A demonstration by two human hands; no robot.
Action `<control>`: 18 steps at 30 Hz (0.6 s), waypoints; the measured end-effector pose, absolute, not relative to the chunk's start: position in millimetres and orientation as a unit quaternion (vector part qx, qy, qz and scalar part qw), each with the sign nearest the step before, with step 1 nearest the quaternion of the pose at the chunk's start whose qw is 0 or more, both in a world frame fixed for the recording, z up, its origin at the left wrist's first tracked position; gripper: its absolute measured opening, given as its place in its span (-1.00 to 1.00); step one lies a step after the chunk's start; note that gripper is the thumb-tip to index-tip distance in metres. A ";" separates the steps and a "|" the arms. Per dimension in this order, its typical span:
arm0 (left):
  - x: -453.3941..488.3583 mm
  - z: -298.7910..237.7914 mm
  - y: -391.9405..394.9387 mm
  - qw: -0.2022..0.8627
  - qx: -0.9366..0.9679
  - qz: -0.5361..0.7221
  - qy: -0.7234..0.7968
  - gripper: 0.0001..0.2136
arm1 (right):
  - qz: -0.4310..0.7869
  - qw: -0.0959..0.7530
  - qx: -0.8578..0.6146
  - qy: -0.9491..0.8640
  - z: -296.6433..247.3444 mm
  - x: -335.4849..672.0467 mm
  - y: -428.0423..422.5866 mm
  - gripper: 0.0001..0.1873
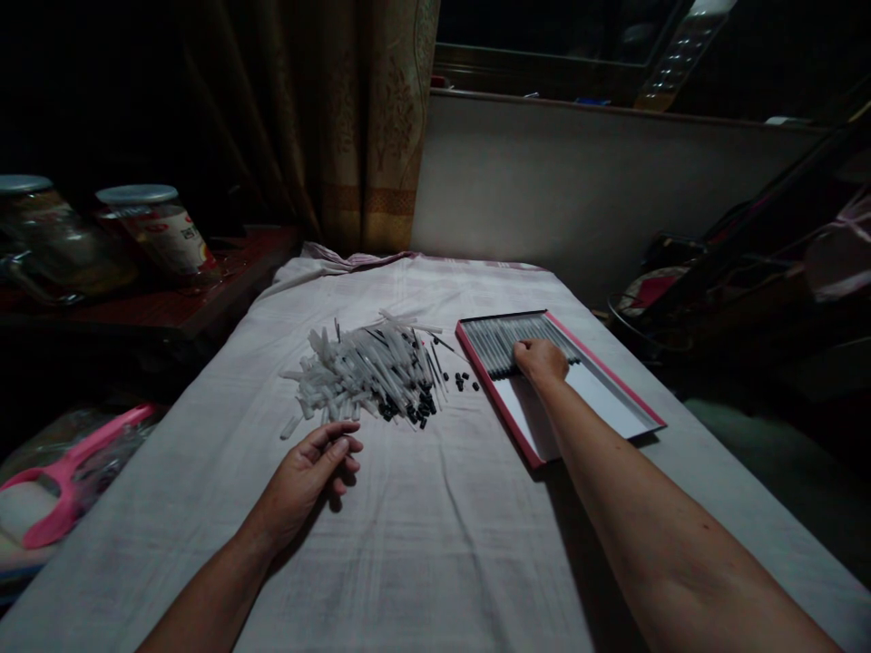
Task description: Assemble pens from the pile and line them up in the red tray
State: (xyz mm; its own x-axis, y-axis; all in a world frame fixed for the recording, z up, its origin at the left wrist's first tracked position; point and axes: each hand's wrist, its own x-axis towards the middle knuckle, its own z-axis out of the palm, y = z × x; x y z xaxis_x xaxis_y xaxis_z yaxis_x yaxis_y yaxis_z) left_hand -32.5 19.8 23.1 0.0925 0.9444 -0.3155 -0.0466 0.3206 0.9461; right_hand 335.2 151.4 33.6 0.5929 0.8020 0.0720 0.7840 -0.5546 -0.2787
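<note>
My right hand (543,361) is closed, knuckles up, over a row of thin clear tubes with dark ends (500,341) laid side by side in a shallow red-edged box (500,408). Its fingertips are hidden, so what they grip cannot be made out. My left hand (317,472) hovers low over the cloth, in front of a loose pile of clear plastic tubes and caps (367,363). Its fingers are loosely curled and apart, with nothing visible in them. Small black plugs (422,405) lie at the pile's near right edge, and several more (461,381) lie between pile and box.
A pale checked cloth (408,562) covers the table. On a dark red side table (238,272) at left stand a lidded jar (160,236) and a glass mug (61,245). Pink-handled scissors (64,481) lie lower left. A curtain (374,127) and wall (531,181) are behind.
</note>
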 end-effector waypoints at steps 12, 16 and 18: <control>-34.5 19.4 19.6 0.611 0.428 0.408 0.527 -0.46 | 0.001 0.156 -0.843 -0.515 53.2 320.4 144.5 -0.62; -34.5 19.9 19.4 0.613 0.425 0.412 0.524 -0.47 | -0.019 0.200 -0.764 -0.614 65.0 286.8 140.0 -0.63; -33.7 21.7 18.9 0.614 0.422 0.414 0.523 -0.48 | 0.003 0.190 -0.726 -0.661 66.6 264.3 135.8 -0.65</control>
State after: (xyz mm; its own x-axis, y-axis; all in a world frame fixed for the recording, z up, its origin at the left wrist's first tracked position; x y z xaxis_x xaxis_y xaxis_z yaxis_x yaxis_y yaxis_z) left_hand -33.7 18.9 21.7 0.1104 0.9498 -0.2926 -0.0661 0.3007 0.9514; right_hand 264.3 135.8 66.6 0.1252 0.9609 0.2468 0.9585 -0.0529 -0.2800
